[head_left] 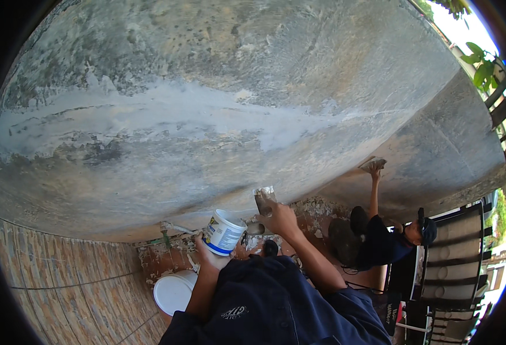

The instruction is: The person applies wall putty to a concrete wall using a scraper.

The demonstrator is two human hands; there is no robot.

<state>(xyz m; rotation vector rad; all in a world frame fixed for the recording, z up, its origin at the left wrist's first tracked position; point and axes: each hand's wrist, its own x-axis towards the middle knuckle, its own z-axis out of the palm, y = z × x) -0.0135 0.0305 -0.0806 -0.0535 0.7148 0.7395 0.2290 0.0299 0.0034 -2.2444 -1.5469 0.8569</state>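
Note:
My left hand [208, 256] grips a white plastic tub [224, 229] with a blue band, its open top tilted up. Just right of the tub, my right hand [280, 218] is closed around a putty knife [263, 202]. White paste coats the tip of its broad blade, while its handle is mostly hidden by the fingers. The blade is close to the lower part of a grey cement wall [218, 167]; I cannot tell whether it touches. Higher on that wall runs a long, uneven band of pale filler [172, 109].
A white bucket [175, 292] stands on the floor by my left arm. At the right a crouching co-worker [388, 241] holds a flat tool [373, 165] against the wall. White scraps litter the tiled floor [175, 259]. A stone-patterned wall [57, 276] closes the left side.

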